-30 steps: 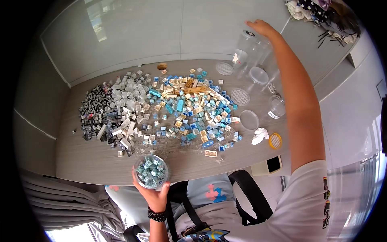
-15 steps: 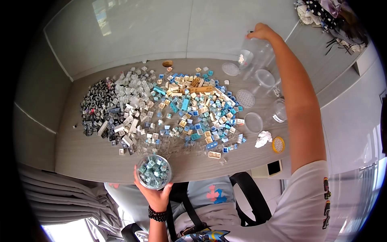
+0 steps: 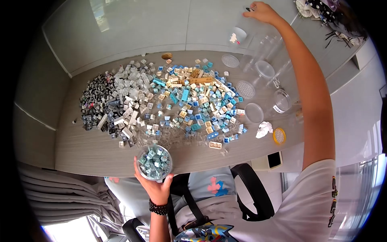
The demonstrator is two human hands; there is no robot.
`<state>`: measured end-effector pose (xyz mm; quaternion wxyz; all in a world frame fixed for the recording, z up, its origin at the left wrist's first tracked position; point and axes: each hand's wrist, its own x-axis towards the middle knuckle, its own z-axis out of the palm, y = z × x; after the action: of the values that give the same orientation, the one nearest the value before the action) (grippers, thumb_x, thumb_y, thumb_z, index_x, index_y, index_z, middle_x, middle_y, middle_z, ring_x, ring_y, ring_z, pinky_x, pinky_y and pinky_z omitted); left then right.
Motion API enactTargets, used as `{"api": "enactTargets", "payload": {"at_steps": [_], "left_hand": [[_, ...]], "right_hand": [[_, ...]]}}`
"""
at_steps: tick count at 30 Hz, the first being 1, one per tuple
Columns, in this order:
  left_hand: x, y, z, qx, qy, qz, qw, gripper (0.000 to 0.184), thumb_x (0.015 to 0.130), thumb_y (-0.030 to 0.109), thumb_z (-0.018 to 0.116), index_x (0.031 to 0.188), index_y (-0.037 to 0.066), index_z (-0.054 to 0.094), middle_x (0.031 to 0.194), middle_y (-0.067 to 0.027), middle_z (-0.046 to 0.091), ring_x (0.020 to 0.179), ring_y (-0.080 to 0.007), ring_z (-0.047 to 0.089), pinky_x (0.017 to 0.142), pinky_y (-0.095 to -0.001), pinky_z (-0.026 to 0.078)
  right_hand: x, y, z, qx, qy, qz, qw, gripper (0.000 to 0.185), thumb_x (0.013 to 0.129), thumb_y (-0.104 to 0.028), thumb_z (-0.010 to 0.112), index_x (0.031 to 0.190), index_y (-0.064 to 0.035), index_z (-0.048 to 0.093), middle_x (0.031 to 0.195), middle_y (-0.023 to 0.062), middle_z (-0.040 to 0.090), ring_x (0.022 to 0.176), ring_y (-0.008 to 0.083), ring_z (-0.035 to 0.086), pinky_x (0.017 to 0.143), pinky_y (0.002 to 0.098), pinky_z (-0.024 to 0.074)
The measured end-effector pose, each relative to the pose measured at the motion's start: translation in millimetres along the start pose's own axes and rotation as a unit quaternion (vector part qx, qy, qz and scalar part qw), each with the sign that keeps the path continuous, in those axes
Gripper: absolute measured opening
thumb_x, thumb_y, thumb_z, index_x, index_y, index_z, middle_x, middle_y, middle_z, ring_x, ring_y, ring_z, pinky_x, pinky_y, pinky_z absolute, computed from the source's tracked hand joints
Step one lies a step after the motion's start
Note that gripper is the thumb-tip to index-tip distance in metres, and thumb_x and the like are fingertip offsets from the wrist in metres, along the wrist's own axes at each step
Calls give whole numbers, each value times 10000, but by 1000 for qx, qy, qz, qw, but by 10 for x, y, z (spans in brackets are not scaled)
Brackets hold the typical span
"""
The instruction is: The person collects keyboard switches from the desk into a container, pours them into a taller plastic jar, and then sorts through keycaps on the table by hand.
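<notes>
Two-handed, gripping a round clear jar (image 3: 171, 164) in the left hand (image 3: 156, 189), with fingers and thumb clamped around its wall, at the near edge of the table (image 3: 88, 159). Cannot tell whether resting there or held just over it. Showing, inside that jar, a heap of small translucent blue-green pieces (image 3: 154, 161). Wearing a dark beaded bracelet (image 3: 158, 207) on the left wrist. Reaching far out with the right hand (image 3: 261, 13), with fingertips closed on the top of a tall clear container (image 3: 238, 33), held up against the grey panel (image 3: 145, 28) behind the table, well apart from the jar. Hard to make out along its see-through sides. To be seen on the table, from left to right: small dark pieces (image 3: 96, 94), pale translucent keycaps (image 3: 130, 82), then blue and cream keycaps (image 3: 201, 101). Farther right, two patterned discs (image 3: 245, 89), a clear round lid (image 3: 254, 113), more clear jars (image 3: 282, 101), a crumpled white tissue (image 3: 264, 129) and, just beside it, a yellow-rimmed lid (image 3: 279, 136).
</notes>
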<state>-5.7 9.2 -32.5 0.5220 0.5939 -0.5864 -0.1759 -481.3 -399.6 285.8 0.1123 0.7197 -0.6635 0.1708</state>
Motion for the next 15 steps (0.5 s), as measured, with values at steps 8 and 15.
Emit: {"api": "enactTargets", "payload": {"at_steps": [8, 15], "left_hand": [[96, 96, -39, -54, 32, 29, 998, 1119, 800, 678, 707, 1527, -49, 266, 1525, -230, 372, 1340, -365, 413, 1106, -485, 326], [-171, -29, -385, -30, 405, 199, 892, 455, 968, 417, 577, 1150, 3, 521, 1158, -156, 569, 1045, -298, 592, 897, -400, 481]], "right_hand": [[-843, -710, -618, 331, -29, -71, 941, 342, 838, -201, 795, 1093, -45, 629, 931, 15, 668, 813, 109, 626, 645, 273, 520], [-2107, -1122, -1238, 384, -20, -140, 913, 819, 778, -361, 812, 1413, 46, 492, 1384, 161, 553, 1254, 269, 580, 1054, 371, 442]]}}
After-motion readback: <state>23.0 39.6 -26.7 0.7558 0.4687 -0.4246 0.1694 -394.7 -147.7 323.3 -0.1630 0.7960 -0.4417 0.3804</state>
